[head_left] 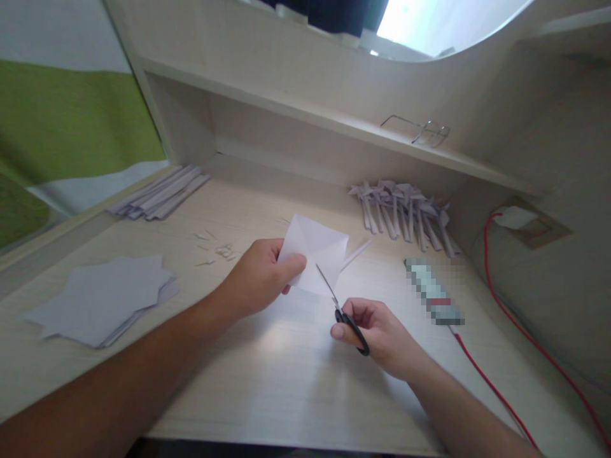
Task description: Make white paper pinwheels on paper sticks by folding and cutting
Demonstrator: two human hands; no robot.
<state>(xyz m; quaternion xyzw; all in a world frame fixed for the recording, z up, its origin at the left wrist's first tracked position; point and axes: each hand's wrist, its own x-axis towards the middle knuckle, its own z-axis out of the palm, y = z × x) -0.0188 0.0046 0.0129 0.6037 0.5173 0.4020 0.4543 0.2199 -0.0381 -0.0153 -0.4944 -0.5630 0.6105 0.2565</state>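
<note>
A square sheet of white paper (315, 245) with faint creases is pinched at its left edge by my left hand (265, 273), thumb on top. My right hand (382, 334) is closed round the black handles of a pair of scissors (351, 327). The blade lies over the lower right part of the sheet, pointing up and left toward its middle; whether it is cutting the paper I cannot tell. Beyond the sheet's right side a thin white paper stick (357, 252) rests on the desk.
Paper squares (109, 296) are stacked at left, with rolled paper sticks (160, 193) behind them. Small pale bits (226, 251) lie nearby. Paper pinwheels (403, 210) line the back right. A blurred phone (433, 292) has a red cable (491, 385). Glasses (424, 130) sit on the shelf.
</note>
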